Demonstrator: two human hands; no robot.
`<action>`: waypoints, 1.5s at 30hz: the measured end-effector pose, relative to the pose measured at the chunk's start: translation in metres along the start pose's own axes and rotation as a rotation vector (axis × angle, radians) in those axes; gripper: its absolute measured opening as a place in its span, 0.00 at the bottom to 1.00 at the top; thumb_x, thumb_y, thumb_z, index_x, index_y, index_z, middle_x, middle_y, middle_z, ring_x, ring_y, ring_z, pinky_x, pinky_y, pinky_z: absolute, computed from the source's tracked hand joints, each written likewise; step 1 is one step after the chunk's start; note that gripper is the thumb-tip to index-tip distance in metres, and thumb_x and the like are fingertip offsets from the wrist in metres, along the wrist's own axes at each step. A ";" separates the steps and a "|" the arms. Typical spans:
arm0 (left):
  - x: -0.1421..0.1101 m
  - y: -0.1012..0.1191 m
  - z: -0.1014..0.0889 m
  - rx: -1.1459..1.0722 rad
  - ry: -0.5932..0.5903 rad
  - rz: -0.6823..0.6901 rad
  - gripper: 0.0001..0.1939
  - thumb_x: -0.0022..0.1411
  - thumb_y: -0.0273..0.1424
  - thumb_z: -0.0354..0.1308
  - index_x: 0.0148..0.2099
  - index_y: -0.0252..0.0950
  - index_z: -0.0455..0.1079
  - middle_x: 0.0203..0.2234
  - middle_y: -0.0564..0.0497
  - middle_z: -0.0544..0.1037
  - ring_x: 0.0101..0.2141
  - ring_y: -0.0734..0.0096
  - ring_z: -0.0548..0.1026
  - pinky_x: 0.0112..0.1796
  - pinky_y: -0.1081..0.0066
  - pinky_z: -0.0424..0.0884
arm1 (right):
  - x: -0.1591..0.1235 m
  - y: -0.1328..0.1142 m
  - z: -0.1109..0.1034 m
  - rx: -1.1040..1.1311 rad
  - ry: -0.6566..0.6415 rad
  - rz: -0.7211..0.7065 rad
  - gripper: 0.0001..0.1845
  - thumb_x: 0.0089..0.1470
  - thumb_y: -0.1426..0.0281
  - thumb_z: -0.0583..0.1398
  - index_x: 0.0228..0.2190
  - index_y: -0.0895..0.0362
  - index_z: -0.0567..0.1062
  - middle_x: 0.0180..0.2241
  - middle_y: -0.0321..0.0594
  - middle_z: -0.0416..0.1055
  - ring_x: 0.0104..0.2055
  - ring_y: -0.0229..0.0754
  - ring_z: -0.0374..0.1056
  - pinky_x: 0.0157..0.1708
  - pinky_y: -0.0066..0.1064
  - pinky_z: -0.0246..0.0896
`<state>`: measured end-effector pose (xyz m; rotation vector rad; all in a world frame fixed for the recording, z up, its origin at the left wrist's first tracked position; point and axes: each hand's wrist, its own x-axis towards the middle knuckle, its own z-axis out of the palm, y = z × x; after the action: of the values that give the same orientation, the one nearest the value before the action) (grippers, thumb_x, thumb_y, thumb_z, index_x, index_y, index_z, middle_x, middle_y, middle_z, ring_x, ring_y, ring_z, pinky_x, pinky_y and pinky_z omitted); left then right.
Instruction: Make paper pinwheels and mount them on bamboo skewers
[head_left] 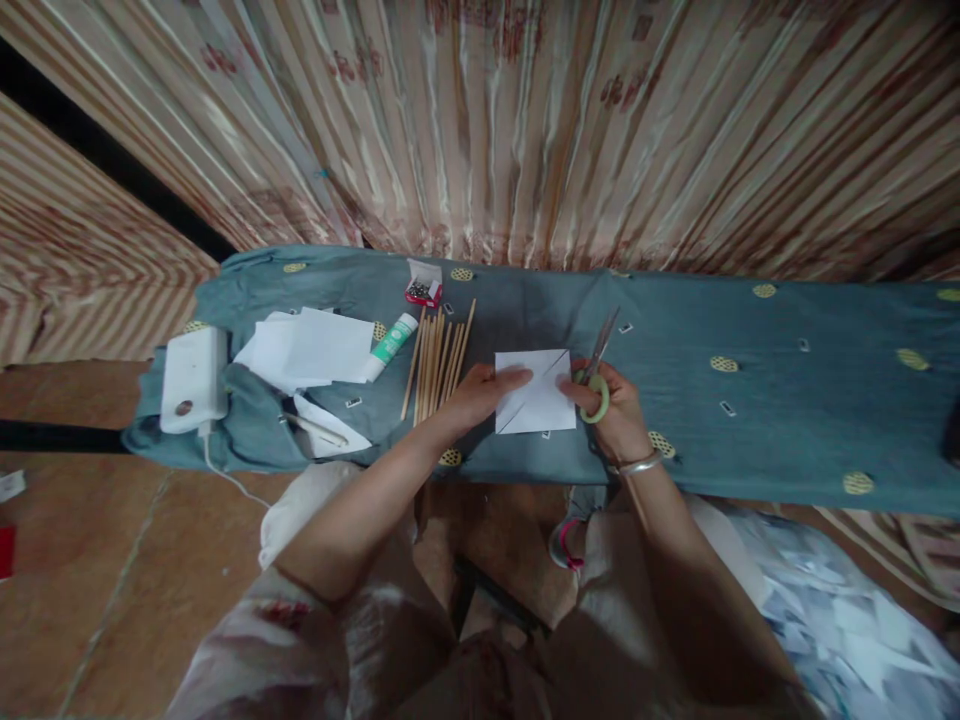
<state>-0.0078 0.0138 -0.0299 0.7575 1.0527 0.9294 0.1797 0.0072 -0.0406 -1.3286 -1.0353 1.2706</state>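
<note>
Matt paper square (536, 405), metal-bladed scissors (595, 366), wooden sticks (430, 362).

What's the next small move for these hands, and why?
Probably swing the scissors round until their blades meet the marked corner of the white paper. A dark diagonal line shows on the sheet, the left hand already grips one side, and the right hand has the scissors, whose blades point beside the paper, not at it.

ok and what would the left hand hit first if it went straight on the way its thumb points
Probably the thumb of the right hand, across the paper that the left hand holds, though depth is unclear.
</note>
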 end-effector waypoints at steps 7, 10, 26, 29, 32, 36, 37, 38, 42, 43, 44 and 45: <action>-0.013 -0.001 0.018 -0.214 -0.173 -0.014 0.26 0.42 0.46 0.74 0.39 0.33 0.78 0.34 0.44 0.81 0.37 0.63 0.79 0.39 0.67 0.75 | 0.010 0.006 0.000 0.024 0.226 -0.107 0.19 0.36 0.59 0.69 0.30 0.53 0.70 0.22 0.27 0.63 0.23 0.32 0.56 0.24 0.27 0.53; -0.015 -0.010 0.027 -0.120 -0.116 -0.009 0.25 0.37 0.42 0.76 0.37 0.34 0.79 0.33 0.46 0.82 0.36 0.65 0.79 0.38 0.69 0.74 | 0.011 0.007 0.004 0.044 0.236 -0.100 0.20 0.34 0.59 0.68 0.30 0.53 0.70 0.22 0.27 0.62 0.23 0.32 0.56 0.25 0.27 0.53; 0.010 0.000 0.007 -0.130 0.315 0.294 0.11 0.44 0.29 0.70 0.34 0.35 0.77 0.33 0.48 0.83 0.37 0.63 0.79 0.43 0.66 0.74 | -0.023 -0.007 0.013 -0.009 -0.267 0.036 0.27 0.48 0.43 0.61 0.32 0.56 0.74 0.24 0.38 0.74 0.25 0.38 0.68 0.23 0.27 0.61; 0.014 0.009 -0.003 -0.105 0.379 0.376 0.11 0.46 0.28 0.70 0.35 0.36 0.78 0.33 0.50 0.83 0.38 0.63 0.80 0.43 0.68 0.74 | -0.029 -0.011 0.010 -0.029 -0.433 0.131 0.29 0.46 0.43 0.64 0.33 0.56 0.76 0.24 0.40 0.76 0.24 0.37 0.68 0.20 0.26 0.59; 0.013 0.017 -0.007 -0.079 0.426 0.418 0.09 0.47 0.27 0.70 0.34 0.37 0.78 0.32 0.51 0.82 0.37 0.64 0.79 0.42 0.68 0.73 | -0.031 -0.014 0.010 -0.077 -0.560 0.180 0.27 0.44 0.45 0.66 0.31 0.57 0.76 0.22 0.38 0.75 0.21 0.35 0.66 0.20 0.26 0.59; 0.010 0.024 -0.007 -0.054 0.442 0.417 0.08 0.47 0.25 0.70 0.33 0.38 0.78 0.32 0.52 0.83 0.36 0.66 0.79 0.42 0.70 0.74 | -0.032 -0.017 0.012 -0.110 -0.616 0.212 0.23 0.42 0.50 0.68 0.28 0.57 0.76 0.20 0.35 0.73 0.19 0.34 0.64 0.20 0.26 0.60; 0.010 0.024 -0.007 -0.043 0.446 0.401 0.08 0.47 0.25 0.70 0.33 0.38 0.78 0.32 0.51 0.83 0.35 0.65 0.79 0.41 0.70 0.74 | -0.032 -0.017 0.012 -0.111 -0.617 0.216 0.22 0.42 0.51 0.69 0.28 0.57 0.76 0.20 0.34 0.73 0.19 0.34 0.64 0.20 0.26 0.60; 0.010 0.023 -0.008 -0.031 0.449 0.385 0.07 0.47 0.25 0.70 0.32 0.37 0.78 0.32 0.50 0.83 0.35 0.65 0.79 0.40 0.70 0.74 | -0.032 -0.017 0.013 -0.112 -0.615 0.217 0.22 0.41 0.51 0.69 0.28 0.57 0.76 0.20 0.34 0.72 0.19 0.34 0.64 0.20 0.26 0.60; 0.015 0.014 -0.013 -0.001 0.408 0.397 0.09 0.46 0.29 0.71 0.33 0.37 0.79 0.32 0.49 0.82 0.35 0.63 0.79 0.40 0.68 0.73 | -0.031 -0.017 0.015 -0.114 -0.602 0.210 0.23 0.39 0.51 0.70 0.27 0.56 0.75 0.19 0.33 0.71 0.19 0.33 0.63 0.20 0.26 0.60; 0.017 0.011 -0.014 0.005 0.389 0.408 0.10 0.46 0.30 0.71 0.34 0.38 0.79 0.33 0.50 0.83 0.36 0.62 0.80 0.41 0.68 0.73 | -0.031 -0.017 0.015 -0.113 -0.600 0.206 0.23 0.39 0.50 0.70 0.27 0.56 0.75 0.19 0.33 0.71 0.19 0.33 0.62 0.20 0.26 0.60; 0.018 0.008 -0.015 0.018 0.371 0.417 0.11 0.46 0.32 0.72 0.35 0.39 0.79 0.34 0.50 0.83 0.37 0.61 0.80 0.42 0.67 0.74 | -0.031 -0.017 0.016 -0.112 -0.601 0.203 0.24 0.39 0.49 0.69 0.27 0.56 0.75 0.19 0.33 0.71 0.19 0.32 0.62 0.20 0.25 0.60; 0.020 0.005 -0.016 0.035 0.360 0.424 0.13 0.46 0.34 0.72 0.36 0.39 0.79 0.34 0.50 0.83 0.38 0.60 0.80 0.42 0.66 0.74 | -0.031 -0.017 0.016 -0.113 -0.605 0.200 0.24 0.39 0.49 0.69 0.27 0.56 0.74 0.19 0.33 0.71 0.19 0.32 0.62 0.20 0.25 0.60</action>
<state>-0.0203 0.0351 -0.0382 0.8817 1.2467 1.4530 0.1623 -0.0191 -0.0182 -1.1737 -1.4272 1.8538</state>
